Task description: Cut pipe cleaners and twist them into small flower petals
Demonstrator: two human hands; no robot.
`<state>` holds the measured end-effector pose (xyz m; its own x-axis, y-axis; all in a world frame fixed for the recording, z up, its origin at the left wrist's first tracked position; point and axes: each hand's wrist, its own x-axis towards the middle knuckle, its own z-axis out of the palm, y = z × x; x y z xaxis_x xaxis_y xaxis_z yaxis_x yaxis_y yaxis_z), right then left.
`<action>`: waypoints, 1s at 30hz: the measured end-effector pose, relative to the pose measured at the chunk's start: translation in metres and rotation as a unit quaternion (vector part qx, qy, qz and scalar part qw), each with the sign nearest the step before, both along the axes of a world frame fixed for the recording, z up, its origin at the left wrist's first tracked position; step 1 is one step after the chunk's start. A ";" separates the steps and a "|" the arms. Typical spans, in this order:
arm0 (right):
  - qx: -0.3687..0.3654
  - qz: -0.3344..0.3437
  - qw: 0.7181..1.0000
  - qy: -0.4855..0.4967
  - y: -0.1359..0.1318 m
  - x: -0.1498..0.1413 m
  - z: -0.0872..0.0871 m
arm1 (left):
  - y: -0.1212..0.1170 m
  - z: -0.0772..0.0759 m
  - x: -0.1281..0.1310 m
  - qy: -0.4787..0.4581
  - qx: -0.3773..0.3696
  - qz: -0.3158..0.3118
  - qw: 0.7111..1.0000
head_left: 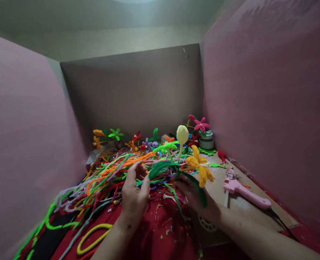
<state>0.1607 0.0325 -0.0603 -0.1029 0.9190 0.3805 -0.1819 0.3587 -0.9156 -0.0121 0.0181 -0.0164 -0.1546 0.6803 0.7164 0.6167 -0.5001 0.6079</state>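
Observation:
My right hand (190,194) is closed round the stems of a pipe-cleaner bouquet: a yellow-orange flower (201,167), a pale yellow bud (182,135) and dark green leaves (161,168). My left hand (134,192) is raised beside it, fingers curled and pinching the tip of a green leaf. Both hands are above a red cloth (160,227).
A big heap of loose coloured pipe cleaners (108,173) lies left and behind. Finished flowers (200,125) stand at the back by a small jar (206,140). A pink glue gun (243,191) lies on cardboard at right. Pink walls close in on both sides.

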 end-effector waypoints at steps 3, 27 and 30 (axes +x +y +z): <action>-0.049 0.027 0.998 0.028 0.006 -0.003 0.001 | 0.005 -0.007 0.003 -0.136 -0.126 -0.063 0.981; -0.051 0.130 0.988 0.070 -0.001 0.001 0.016 | -0.012 -0.036 0.035 0.004 -0.173 -0.189 0.966; -0.070 0.108 0.990 0.057 0.000 0.002 0.014 | -0.013 -0.038 0.036 0.028 -0.179 -0.195 0.964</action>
<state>0.1629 0.0322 -0.0466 -0.2663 0.9247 0.2721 -0.3450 0.1721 -0.9227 0.0241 0.0047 -0.0540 0.1937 0.8839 0.4257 0.4611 -0.4650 0.7557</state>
